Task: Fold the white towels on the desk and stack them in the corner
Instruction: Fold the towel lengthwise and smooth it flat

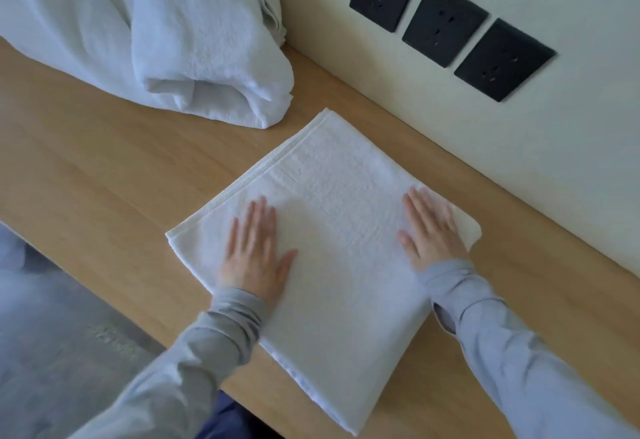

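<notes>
The left grip lies flat on the folded towel, palm down, fingers straight and spread a little, thumb angled out toward the middle of the cloth. The right grip lies the same way, palm down with straight fingers close together, and pinches nothing. Its fingertips reach the rounded fold on the side of the towel that faces the wall. The two grips are well apart, with a broad strip of bare cloth between them. Grey sleeves cover both arms to the wrists, and the left sleeve crosses the towel's near-left edge.

The folded towel is a white rectangle in several layers, whose stacked hems show along its far-left side. It lies flat and skewed on the wooden tabletop, between the near edge and the edge along the wall. Its right side is near the wall edge, and its lower side runs just beside the near edge.

A loose pile of white towels sits toward the far left of the tabletop and leans on the wall. The pile is near the folded towel's far corner but apart from it. Three black sockets run in a row on the wall. Past the near edge is grey floor.
</notes>
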